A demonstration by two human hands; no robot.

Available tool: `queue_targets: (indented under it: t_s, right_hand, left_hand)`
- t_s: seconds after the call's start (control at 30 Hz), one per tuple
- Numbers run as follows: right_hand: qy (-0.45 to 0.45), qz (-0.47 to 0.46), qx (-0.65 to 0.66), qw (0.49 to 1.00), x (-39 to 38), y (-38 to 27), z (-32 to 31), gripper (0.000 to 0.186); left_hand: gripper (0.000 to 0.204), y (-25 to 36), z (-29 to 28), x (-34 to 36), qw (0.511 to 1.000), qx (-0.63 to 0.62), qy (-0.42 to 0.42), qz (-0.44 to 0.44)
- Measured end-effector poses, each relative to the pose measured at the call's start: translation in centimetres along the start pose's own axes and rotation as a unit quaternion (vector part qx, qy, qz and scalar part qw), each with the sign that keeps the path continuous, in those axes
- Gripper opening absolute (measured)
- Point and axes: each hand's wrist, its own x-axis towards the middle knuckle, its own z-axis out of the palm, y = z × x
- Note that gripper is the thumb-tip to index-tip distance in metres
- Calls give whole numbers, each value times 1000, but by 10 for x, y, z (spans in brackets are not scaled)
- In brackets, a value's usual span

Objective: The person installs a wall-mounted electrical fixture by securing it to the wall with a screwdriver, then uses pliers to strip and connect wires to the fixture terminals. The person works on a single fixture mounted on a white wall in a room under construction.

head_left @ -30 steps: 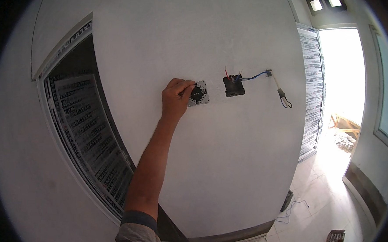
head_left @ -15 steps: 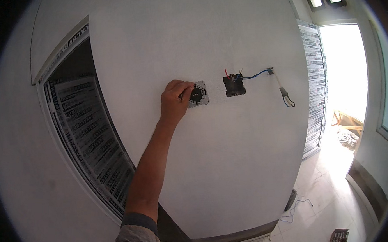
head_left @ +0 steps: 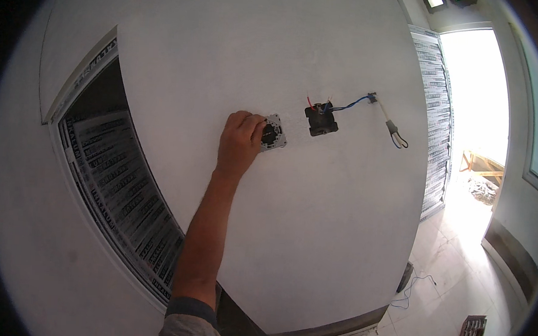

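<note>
My left hand reaches up to the white wall, its fingers closed on the left edge of an electrical wall insert. The insert is a squarish grey plate with a black centre, and it appears to sit flat against the wall. My fingers hide its left side. A little to its right is an open black wall box, with red and blue wires sticking out at its top. My right hand is out of view.
A blue cable runs from the box to a small hole, where a pale wire hangs with a looped end. At left is a film-wrapped frame; at right, a bright doorway. Cartons and small parts lie on the floor.
The view has shifted slightly, so the wall things sit a little further left. My left hand stays at the insert's left edge, with almost no change in its grip.
</note>
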Motion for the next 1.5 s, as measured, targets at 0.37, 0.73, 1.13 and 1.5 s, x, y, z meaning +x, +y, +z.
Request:
queue_targets:
  t_s: [0.37, 0.73, 1.13, 1.5]
  right_hand:
    - [-11, 11, -54, 998, 8, -16, -5, 47]
    - [57, -327, 36, 943, 49, -413, -76, 33]
    - [99, -755, -51, 646, 17, -723, -49, 40]
    - [82, -789, -69, 605, 17, -751, -31, 29]
  left_hand:
    - [9, -2, 0, 1, 1000, 18, 2, 24]
    - [16, -11, 8, -4, 997, -63, 1, -38]
    - [15, -15, 12, -8, 996, -72, 35, -32]
    - [15, -16, 11, -11, 998, -56, 16, -28]
